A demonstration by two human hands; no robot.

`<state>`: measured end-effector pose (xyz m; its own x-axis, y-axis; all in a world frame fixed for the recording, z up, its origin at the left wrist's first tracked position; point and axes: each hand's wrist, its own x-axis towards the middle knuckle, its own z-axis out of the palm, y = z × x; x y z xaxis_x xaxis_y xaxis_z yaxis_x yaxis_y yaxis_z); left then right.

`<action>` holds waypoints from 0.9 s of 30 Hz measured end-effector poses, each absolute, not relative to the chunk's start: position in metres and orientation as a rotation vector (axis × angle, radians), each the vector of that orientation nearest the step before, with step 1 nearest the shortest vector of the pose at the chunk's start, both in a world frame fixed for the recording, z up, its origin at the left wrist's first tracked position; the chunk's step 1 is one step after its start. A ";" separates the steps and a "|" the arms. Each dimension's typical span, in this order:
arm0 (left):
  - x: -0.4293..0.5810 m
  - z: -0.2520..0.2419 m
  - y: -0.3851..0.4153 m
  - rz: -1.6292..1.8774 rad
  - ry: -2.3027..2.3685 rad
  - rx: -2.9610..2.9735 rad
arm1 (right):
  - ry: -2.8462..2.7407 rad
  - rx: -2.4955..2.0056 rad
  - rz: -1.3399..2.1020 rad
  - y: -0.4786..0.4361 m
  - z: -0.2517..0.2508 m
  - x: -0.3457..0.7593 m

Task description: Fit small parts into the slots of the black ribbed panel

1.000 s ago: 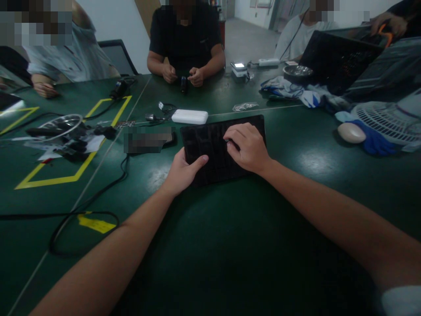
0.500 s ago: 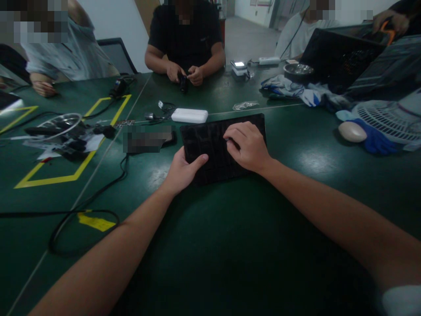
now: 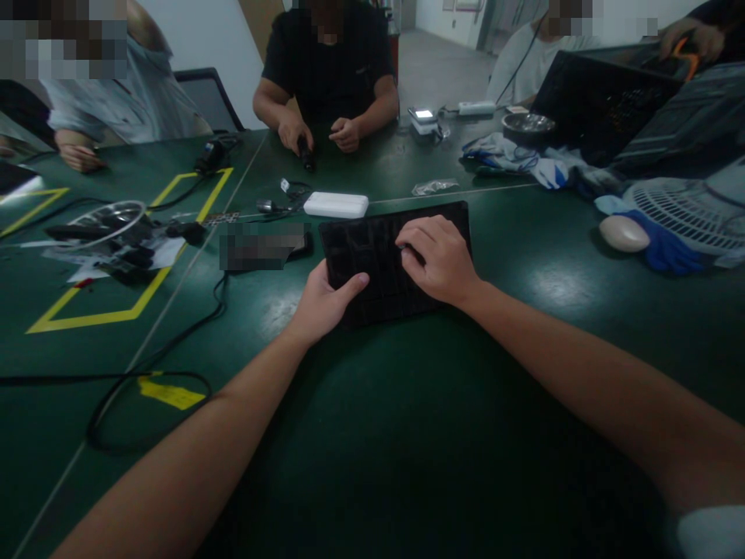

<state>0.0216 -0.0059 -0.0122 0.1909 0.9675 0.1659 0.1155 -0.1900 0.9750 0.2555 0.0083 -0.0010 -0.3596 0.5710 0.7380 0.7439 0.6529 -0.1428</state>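
A black rectangular panel (image 3: 375, 248) with faint raised lines lies slightly turned in front of me. My left hand (image 3: 326, 304) grips its left edge, with the thumb resting on top. Over the panel's right half, my right hand (image 3: 439, 260) is curled with thumb and fingertips close together. Whether something small is in that pinch, I cannot make out. Just behind the panel sits a white power strip (image 3: 336, 205), and a dark phone-like object (image 3: 299, 244), partly blurred out, is to its left.
Left on the green table (image 3: 372, 435) are a metal bowl (image 3: 125, 221) among small parts and a looped black cable (image 3: 93, 423). On the right lie a white fan (image 3: 675, 210), a beige oval object (image 3: 624, 233) and gloves (image 3: 506, 151). Several people sit around.
The person across has moved a dark object left and down in one hand, and their other hand is now apart from it. My hands and the panel look unmoved.
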 end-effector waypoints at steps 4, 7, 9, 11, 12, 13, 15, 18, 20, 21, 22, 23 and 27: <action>0.022 -0.012 -0.007 1.134 1.072 1.504 | -2.059 -1.001 -0.302 0.008 -0.001 0.255; 0.022 -0.011 -0.008 1.130 1.075 1.482 | -2.058 -0.996 -0.304 0.008 -0.001 0.255; 0.022 -0.011 -0.008 1.128 1.078 1.474 | -2.063 -0.996 -0.301 0.008 -0.001 0.255; 0.022 -0.011 -0.008 1.128 1.079 1.476 | -2.066 -0.999 -0.304 0.008 -0.001 0.255; 0.022 -0.011 -0.008 1.126 1.081 1.480 | -2.066 -0.999 -0.307 0.008 -0.001 0.255; 0.022 -0.011 -0.008 1.126 1.083 1.483 | -2.064 -1.001 -0.310 0.008 -0.001 0.255; 0.022 -0.011 -0.007 1.124 1.082 1.485 | -2.061 -1.006 -0.313 0.008 -0.001 0.255; 0.022 -0.011 -0.008 1.126 1.077 1.489 | -2.061 -1.009 -0.307 0.008 -0.001 0.254; 0.022 -0.011 -0.008 1.125 1.076 1.498 | -2.062 -1.016 -0.291 0.007 0.000 0.254; 0.022 -0.011 -0.008 1.125 1.076 1.505 | -2.063 -1.022 -0.280 0.007 0.000 0.254; 0.021 -0.011 -0.008 1.123 1.077 1.512 | -2.065 -1.029 -0.269 0.006 0.000 0.254; 0.021 -0.011 -0.008 1.119 1.078 1.518 | -2.067 -1.034 -0.259 0.006 0.000 0.254; 0.021 -0.011 -0.007 1.120 1.082 1.527 | -2.073 -1.040 -0.243 0.007 0.000 0.255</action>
